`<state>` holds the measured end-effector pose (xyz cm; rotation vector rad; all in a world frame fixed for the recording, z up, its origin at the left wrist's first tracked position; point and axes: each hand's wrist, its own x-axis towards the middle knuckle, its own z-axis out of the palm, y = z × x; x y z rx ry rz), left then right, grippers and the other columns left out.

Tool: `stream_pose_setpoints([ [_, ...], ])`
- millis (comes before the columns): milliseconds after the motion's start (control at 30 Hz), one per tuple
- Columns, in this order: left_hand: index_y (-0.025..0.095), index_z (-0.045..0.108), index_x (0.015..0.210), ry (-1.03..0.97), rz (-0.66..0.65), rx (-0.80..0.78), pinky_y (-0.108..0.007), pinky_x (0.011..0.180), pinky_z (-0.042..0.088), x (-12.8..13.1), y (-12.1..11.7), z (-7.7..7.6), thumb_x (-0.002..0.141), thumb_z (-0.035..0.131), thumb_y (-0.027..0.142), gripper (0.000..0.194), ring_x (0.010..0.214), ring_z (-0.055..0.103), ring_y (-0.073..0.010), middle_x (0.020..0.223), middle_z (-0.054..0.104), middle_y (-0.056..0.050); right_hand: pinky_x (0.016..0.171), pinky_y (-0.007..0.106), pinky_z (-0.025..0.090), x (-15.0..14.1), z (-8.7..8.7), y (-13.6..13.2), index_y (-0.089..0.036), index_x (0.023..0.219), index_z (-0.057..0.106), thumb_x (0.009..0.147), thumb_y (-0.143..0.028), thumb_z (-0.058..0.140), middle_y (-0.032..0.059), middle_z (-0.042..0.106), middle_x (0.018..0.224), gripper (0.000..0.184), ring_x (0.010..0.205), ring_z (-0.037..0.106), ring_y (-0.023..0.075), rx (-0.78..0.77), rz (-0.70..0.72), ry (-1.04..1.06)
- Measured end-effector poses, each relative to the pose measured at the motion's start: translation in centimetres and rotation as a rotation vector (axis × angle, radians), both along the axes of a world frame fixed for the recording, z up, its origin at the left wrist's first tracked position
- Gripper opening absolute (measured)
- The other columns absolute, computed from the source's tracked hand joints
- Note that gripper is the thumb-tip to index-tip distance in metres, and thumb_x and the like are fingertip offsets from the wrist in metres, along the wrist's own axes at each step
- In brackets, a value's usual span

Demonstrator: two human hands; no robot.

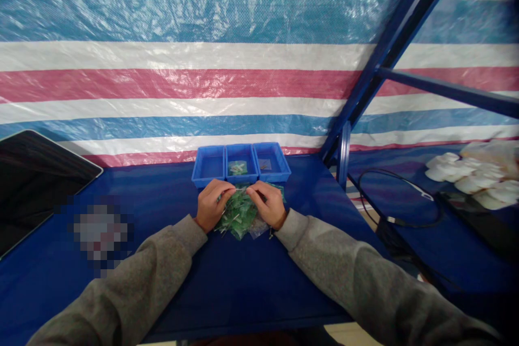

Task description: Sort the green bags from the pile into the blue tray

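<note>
Over a heap of small green plastic packets (238,216), my left hand (211,204) and my right hand (271,205) face each other. Both have thumb and forefinger pinched together. A thin pale strip shows between the fingertips, too small to name, and whatever lies inside each pinch is hidden. Thin white sticks poke out among the green packets. Beside my right hand lies a clear packet (258,228). Just behind the heap stand three joined blue bins: the left bin (208,177), the middle bin (242,179) with a green packet (237,167) in it, and the right bin (274,177) with a small clear packet (265,164).
A dark flat screen (36,184) leans at the left, near a blurred-out patch (100,232) on the blue table (243,292). Blue metal posts (381,70) rise at the right. Beyond them are a black cable (395,223) and several white rolls (472,173). A striped sheet (182,84) hangs behind.
</note>
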<state>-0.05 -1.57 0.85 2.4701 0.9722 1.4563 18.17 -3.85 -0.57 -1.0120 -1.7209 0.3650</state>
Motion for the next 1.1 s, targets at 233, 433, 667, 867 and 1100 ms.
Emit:
stream_pose_setpoints([
  [233, 0.018, 0.063, 0.085, -0.028, -0.016, 0.035, -0.029, 0.074, 0.049, 0.15, -0.18, 0.25, 0.085, 0.054, 0.019, 0.010, 0.076, 0.060, -0.0141, 0.081, 0.066, -0.004, 0.062, 0.025, 0.043, -0.03, 0.17, -0.22, -0.018, 0.080, 0.062, 0.089, -0.033, 0.045, 0.0026, 0.060, 0.070, 0.024, 0.062, 0.053, 0.0131, -0.004, 0.015, 0.002],
  [433, 0.018, 0.064, 0.086, -0.052, -0.063, 0.080, -0.030, 0.074, 0.050, 0.20, -0.20, 0.46, 0.082, 0.057, 0.015, 0.008, 0.079, 0.061, -0.0142, 0.084, 0.067, -0.004, 0.063, 0.025, 0.043, -0.02, -0.01, -0.06, -0.018, 0.078, 0.062, 0.089, -0.033, 0.044, 0.0025, 0.059, 0.069, 0.026, 0.063, 0.054, 0.0132, -0.007, 0.020, 0.009],
  [667, 0.018, 0.064, 0.089, -0.029, -0.016, 0.052, -0.030, 0.074, 0.050, 0.26, -0.24, 0.41, 0.083, 0.058, 0.021, 0.010, 0.080, 0.060, -0.0153, 0.084, 0.066, -0.005, 0.065, 0.025, 0.045, -0.17, -0.05, 0.01, -0.019, 0.080, 0.062, 0.089, -0.034, 0.044, 0.0032, 0.063, 0.074, 0.025, 0.066, 0.057, 0.0141, -0.006, -0.008, 0.015],
  [867, 0.017, 0.063, 0.090, 0.000, -0.014, 0.005, -0.029, 0.072, 0.048, 0.07, 0.04, 0.07, 0.083, 0.058, 0.021, 0.010, 0.077, 0.058, -0.0144, 0.083, 0.065, -0.005, 0.063, 0.025, 0.046, -0.26, -0.29, 0.03, -0.019, 0.084, 0.062, 0.088, -0.034, 0.046, 0.0022, 0.065, 0.073, 0.022, 0.063, 0.058, 0.0137, -0.026, -0.030, 0.034],
  [1100, 0.017, 0.063, 0.085, 0.010, -0.021, 0.011, -0.030, 0.073, 0.048, 0.02, 0.19, -0.06, 0.083, 0.057, 0.020, 0.007, 0.076, 0.058, -0.0145, 0.079, 0.064, -0.004, 0.062, 0.023, 0.045, -0.23, -0.19, -0.03, -0.019, 0.084, 0.063, 0.087, -0.033, 0.049, 0.0012, 0.064, 0.072, 0.020, 0.061, 0.057, 0.0124, -0.035, -0.023, 0.045],
])
